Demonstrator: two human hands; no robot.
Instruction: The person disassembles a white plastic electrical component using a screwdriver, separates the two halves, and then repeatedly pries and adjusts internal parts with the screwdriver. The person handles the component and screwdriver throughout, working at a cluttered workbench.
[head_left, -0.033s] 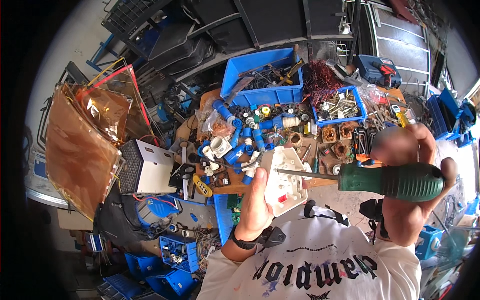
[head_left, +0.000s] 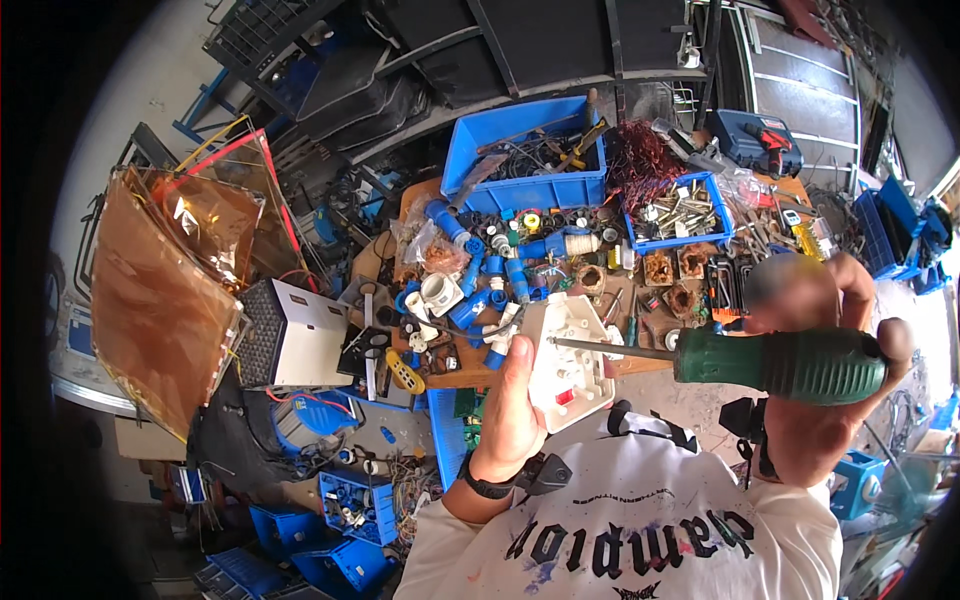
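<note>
My left hand (head_left: 505, 420) grips the left edge of a white plastic housing (head_left: 570, 375), thumb along its side. The housing shows molded posts inside and a small red piece (head_left: 563, 397) near its lower end. My right hand (head_left: 810, 440) is wrapped round a green ridged screwdriver (head_left: 770, 365); part of it is blurred. The shaft lies horizontally over the housing, its tip at the upper left of the inside. Whether the tip touches a screw is too small to tell.
A cluttered wooden bench (head_left: 460, 375) holds pipe fittings (head_left: 488, 300), a large blue crate (head_left: 525, 190), a bolt tray (head_left: 680, 215) and a drill case (head_left: 740, 135). Amber panels (head_left: 160, 300) and a white box (head_left: 315, 340) stand left. Blue bins (head_left: 355, 510) sit lower left.
The fingers of my right hand have shifted very slightly on the screwdriver handle. The housing and my left hand look unchanged.
</note>
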